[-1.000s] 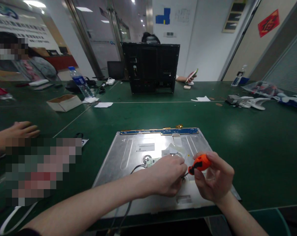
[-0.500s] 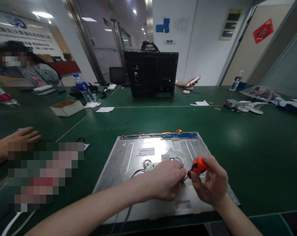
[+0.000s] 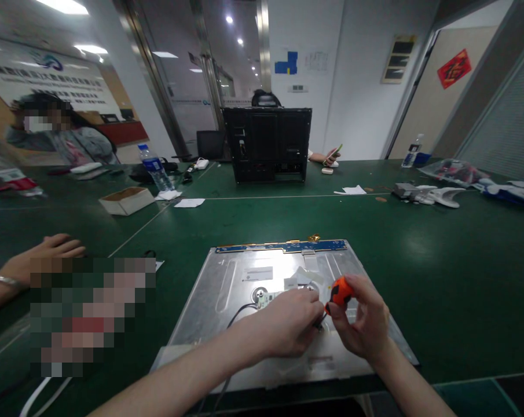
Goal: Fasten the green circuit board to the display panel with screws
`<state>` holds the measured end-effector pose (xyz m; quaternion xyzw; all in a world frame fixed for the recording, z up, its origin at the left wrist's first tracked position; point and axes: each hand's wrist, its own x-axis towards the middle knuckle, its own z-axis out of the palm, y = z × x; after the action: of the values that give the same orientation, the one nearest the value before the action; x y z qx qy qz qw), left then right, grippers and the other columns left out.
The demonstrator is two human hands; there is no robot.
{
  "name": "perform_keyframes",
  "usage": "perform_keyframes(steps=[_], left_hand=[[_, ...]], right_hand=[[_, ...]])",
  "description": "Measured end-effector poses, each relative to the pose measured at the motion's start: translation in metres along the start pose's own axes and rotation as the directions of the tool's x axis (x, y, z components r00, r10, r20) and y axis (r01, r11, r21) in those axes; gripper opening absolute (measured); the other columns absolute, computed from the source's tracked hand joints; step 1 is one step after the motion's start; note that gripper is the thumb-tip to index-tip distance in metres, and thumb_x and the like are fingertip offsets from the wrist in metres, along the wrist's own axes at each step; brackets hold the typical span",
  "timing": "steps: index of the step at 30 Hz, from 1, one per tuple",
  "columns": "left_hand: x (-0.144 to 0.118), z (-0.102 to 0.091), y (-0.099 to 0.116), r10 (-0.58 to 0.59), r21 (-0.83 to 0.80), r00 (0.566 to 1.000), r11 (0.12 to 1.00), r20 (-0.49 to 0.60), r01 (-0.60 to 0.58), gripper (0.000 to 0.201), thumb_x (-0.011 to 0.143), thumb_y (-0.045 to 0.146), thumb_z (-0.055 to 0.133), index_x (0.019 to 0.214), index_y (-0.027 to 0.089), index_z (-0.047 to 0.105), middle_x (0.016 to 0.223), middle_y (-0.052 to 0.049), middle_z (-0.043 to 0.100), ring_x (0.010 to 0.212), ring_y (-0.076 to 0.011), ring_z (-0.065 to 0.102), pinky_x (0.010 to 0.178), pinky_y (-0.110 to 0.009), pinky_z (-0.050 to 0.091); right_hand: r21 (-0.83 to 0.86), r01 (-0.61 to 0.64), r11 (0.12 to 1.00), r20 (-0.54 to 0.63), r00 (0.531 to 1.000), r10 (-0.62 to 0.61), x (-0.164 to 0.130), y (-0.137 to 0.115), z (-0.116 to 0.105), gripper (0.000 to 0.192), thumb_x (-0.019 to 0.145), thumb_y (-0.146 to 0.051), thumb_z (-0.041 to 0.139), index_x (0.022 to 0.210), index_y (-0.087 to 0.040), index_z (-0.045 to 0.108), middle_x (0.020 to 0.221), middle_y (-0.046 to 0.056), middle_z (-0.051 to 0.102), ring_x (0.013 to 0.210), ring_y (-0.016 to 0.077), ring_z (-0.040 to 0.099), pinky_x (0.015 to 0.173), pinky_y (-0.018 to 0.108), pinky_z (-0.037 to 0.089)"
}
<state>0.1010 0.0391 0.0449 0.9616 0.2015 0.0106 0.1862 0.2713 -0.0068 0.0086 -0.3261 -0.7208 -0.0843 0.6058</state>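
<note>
orange-handled screwdriver [image 3: 339, 291] is gripped in the right hand [image 3: 366, 324], tip down on the metal panel [image 3: 239, 284] lying on the counter [image 3: 439, 278]; left hand [image 3: 290, 321] pinches beside it. small board [image 3: 266, 297] remains attached.

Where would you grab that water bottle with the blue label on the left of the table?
Grip the water bottle around its middle, at the blue label, coming from the side nearest you. It stands upright and the round body suits a wrap of the fingers. The cardboard box sits close in front of it to the left, so approach a little from the right.
</note>
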Motion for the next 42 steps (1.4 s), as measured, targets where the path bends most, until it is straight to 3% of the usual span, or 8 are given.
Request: perform_keyframes(steps=[8,14,19,23,25,26,35,42], left_hand=[[-0.018,0.004,0.013,-0.125,-0.017,0.98,0.992,-0.156,0.124,0.017,0.083,0.01,0.058,0.098,0.016,0.062,0.102,-0.007,0.064,0.091,-0.0214,0.063,0.08,-0.032,0.053],[-0.034,0.023,0.027,-0.253,-0.064,0.906,0.967,-0.338,0.246,0.026,0.078,0.006,0.059,0.101,0.019,0.06,0.106,-0.006,0.064,0.099,-0.0238,0.059,0.087,-0.039,0.053],[-0.042,0.048,0.037,-0.183,-0.025,0.847,0.98,-0.499,0.198,0.034,0.077,0.005,0.054,0.107,0.021,0.057,0.113,-0.007,0.063,0.102,-0.0252,0.059,0.089,-0.042,0.053],[-0.031,0.079,0.04,0.002,0.082,0.708,0.994,-0.707,0.079,0.029,0.081,0.01,0.051,0.108,0.018,0.055,0.103,-0.009,0.065,0.096,-0.0248,0.062,0.086,-0.039,0.052],[-0.02,0.094,0.041,0.08,0.141,0.569,0.988,-0.819,0.065,0.021,0.082,0.01,0.046,0.1,0.018,0.055,0.092,-0.009,0.065,0.087,-0.0233,0.063,0.08,-0.037,0.051],[-0.016,0.1,0.041,0.096,0.156,0.534,0.985,-0.84,0.068,0.019,0.083,0.011,0.045,0.098,0.018,0.055,0.088,-0.008,0.065,0.082,-0.0223,0.063,0.077,-0.036,0.051],[-0.012,0.105,0.052,0.029,0.152,0.673,0.981,-0.739,0.124,0.021,0.085,0.009,0.044,0.099,0.018,0.057,0.087,-0.007,0.066,0.078,-0.0216,0.061,0.072,-0.035,0.049],[-0.013,0.104,0.05,0.029,0.147,0.702,0.983,-0.711,0.109,0.019,0.088,0.018,0.051,0.105,0.014,0.057,0.096,-0.009,0.069,0.088,-0.0244,0.063,0.077,-0.036,0.052]], right_hand=[[0.03,0.009,1.0,-0.011,1.0,-0.008,0.003,-0.001,0.0,0.06,0.085,-0.01,0.055,0.142,-0.021,0.04,0.09,0.005,0.064,0.063,0.0136,0.057,0.043,0.021,0.047],[0.035,0.014,0.999,-0.012,1.0,-0.014,0.006,-0.002,0.002,0.061,0.084,-0.008,0.053,0.142,-0.02,0.04,0.086,0.003,0.065,0.061,0.0134,0.055,0.042,0.021,0.047],[0.017,0.004,1.0,-0.018,1.0,-0.003,0.005,-0.002,0.002,0.06,0.083,-0.008,0.054,0.14,-0.02,0.041,0.086,0.003,0.065,0.06,0.0134,0.056,0.043,0.021,0.047],[-0.003,0.008,1.0,-0.02,1.0,-0.008,0.002,-0.002,0.003,0.057,0.084,-0.009,0.053,0.139,-0.021,0.042,0.085,0.003,0.065,0.06,0.0131,0.057,0.042,0.021,0.048],[-0.025,0.007,1.0,-0.033,0.999,-0.007,0.002,-0.002,0.003,0.055,0.084,-0.009,0.052,0.138,-0.02,0.043,0.082,0.003,0.064,0.058,0.0127,0.056,0.043,0.021,0.048],[-0.034,0.006,0.999,-0.038,0.999,-0.007,0.002,-0.002,0.003,0.055,0.084,-0.008,0.052,0.137,-0.02,0.043,0.081,0.002,0.063,0.058,0.0126,0.056,0.043,0.021,0.048],[-0.007,0.019,1.0,-0.045,0.999,-0.019,0.007,-0.002,0.004,0.052,0.087,-0.011,0.055,0.136,-0.023,0.043,0.081,0.001,0.062,0.058,0.0119,0.052,0.043,0.021,0.046],[-0.003,0.011,1.0,-0.022,1.0,-0.011,0.009,-0.004,0.002,0.053,0.088,-0.013,0.054,0.139,-0.022,0.041,0.087,0.004,0.065,0.059,0.0127,0.055,0.042,0.021,0.047]])
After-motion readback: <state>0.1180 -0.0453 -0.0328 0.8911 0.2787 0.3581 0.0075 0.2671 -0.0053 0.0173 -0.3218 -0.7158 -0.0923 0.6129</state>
